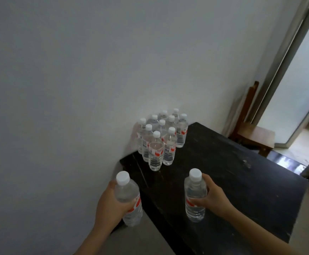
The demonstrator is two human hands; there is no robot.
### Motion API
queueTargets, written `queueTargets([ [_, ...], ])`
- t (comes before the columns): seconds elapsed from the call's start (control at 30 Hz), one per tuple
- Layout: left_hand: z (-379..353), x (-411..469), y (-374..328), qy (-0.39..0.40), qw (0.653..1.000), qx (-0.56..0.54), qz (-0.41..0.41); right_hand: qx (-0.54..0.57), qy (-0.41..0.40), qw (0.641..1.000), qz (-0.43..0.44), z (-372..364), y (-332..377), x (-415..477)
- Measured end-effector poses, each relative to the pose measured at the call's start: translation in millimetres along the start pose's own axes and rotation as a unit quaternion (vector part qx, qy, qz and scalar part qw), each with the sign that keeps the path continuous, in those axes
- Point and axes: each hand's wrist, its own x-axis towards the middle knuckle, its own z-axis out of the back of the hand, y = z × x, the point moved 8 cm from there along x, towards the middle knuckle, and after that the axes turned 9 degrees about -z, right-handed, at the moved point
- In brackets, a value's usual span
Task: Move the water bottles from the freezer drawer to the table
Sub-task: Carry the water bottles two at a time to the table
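step: set bottles down | left hand (111,203) clamped on left bottle (128,192), just off counter (233,172) edge | right hand (212,196) clamped on right bottle (194,192), above counter | advice: bring left inward, lower both upright, short of bottle cluster (161,138) ahead

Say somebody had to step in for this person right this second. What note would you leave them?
The left hand grips a water bottle upright at the left edge of the table.
The right hand grips a second bottle upright over the tabletop; I cannot tell whether it has touched down.
Done: a cluster of bottles, about ten, stands in the table's far corner by the wall.
Left: set both held bottles down near the cluster. The freezer drawer is out of view, so check it for more.
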Motion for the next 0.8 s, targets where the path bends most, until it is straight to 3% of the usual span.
queueTargets([
  [0.23,-28,109,10,0.127,0.988,0.048,-0.073,0.049,-0.118,0.988,-0.084,2,9,37],
  [0.57,-180,153,1,0.293,0.952,0.029,-0.079,0.062,-0.218,0.953,-0.202,43,-64,17],
  [0.8,-285,182,-36,0.271,0.958,0.045,-0.086,0.092,-0.25,0.943,-0.199,108,-102,68],
])
